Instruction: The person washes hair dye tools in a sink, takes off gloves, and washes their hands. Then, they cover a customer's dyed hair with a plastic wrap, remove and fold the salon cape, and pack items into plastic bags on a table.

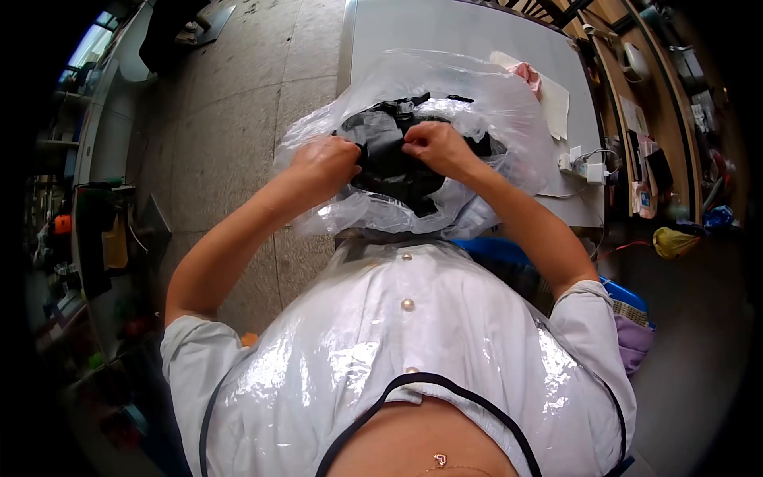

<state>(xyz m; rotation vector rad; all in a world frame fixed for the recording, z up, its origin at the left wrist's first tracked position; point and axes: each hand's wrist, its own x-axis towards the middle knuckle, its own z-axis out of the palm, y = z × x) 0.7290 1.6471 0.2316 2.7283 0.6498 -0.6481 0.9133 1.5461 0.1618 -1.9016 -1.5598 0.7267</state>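
A large clear plastic bag (517, 103) lies spread on the table with its mouth turned out. Inside it is a heap of black pieces that look like thin fabric or plastic, with a smooth, slightly shiny black piece (384, 147) on top. My left hand (326, 165) is closed at the left edge of this piece, fingertips pinched at its border. My right hand (439, 149) pinches the same black piece on its right side, thumb against the fingers. Both wrists rest over the bag's crumpled rim.
The light grey table (469, 28) has a raised metal edge on its left. Paper sheets (556, 107) and a pink cloth (528, 75) lie right of the bag. White chargers (592, 168) with cables sit at the right edge, beside wooden shelves (668, 119). A blue container (494, 250) stands below the table edge.
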